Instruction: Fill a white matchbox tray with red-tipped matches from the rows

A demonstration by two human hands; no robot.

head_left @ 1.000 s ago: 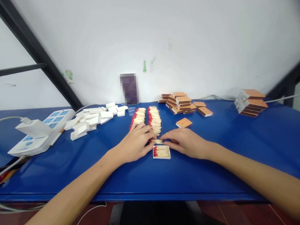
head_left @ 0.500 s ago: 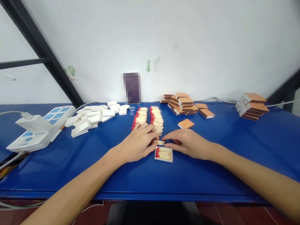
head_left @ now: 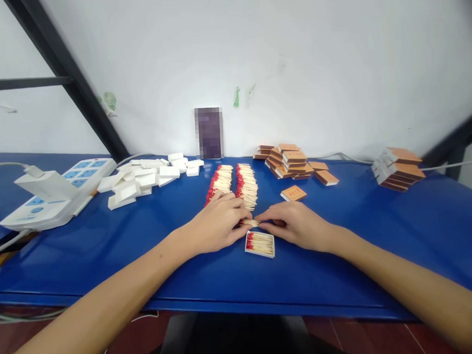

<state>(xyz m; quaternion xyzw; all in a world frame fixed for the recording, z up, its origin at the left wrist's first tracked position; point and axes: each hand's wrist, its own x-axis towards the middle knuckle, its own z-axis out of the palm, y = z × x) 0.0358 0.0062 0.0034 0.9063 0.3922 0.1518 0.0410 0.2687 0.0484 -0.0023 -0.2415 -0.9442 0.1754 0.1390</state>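
Note:
A small bundle of matches (head_left: 253,223) lies between my two hands. My left hand (head_left: 224,222) pinches its left end, where the fingers cover the match heads. At the right end, the thumb and forefinger of my right hand (head_left: 296,224) press on the stick tips. Just below sits a white matchbox tray (head_left: 260,244) holding a layer of red-headed matches. Beyond my left hand run two rows of loose matches, a left row (head_left: 221,178) and a right row (head_left: 246,187), red heads to the left. A single orange matchbox sleeve (head_left: 293,193) lies beyond my right hand.
White trays (head_left: 136,181) are heaped at the back left beside a power strip (head_left: 60,195). Orange matchbox sleeves (head_left: 292,161) are piled at the back. Stacked matchboxes (head_left: 400,169) stand farther right. A dark blurred rectangle (head_left: 209,134) leans against the wall.
My right fingertips have closed in on the right end of the match bundle, which they were just short of before. The camera view has shifted slightly.

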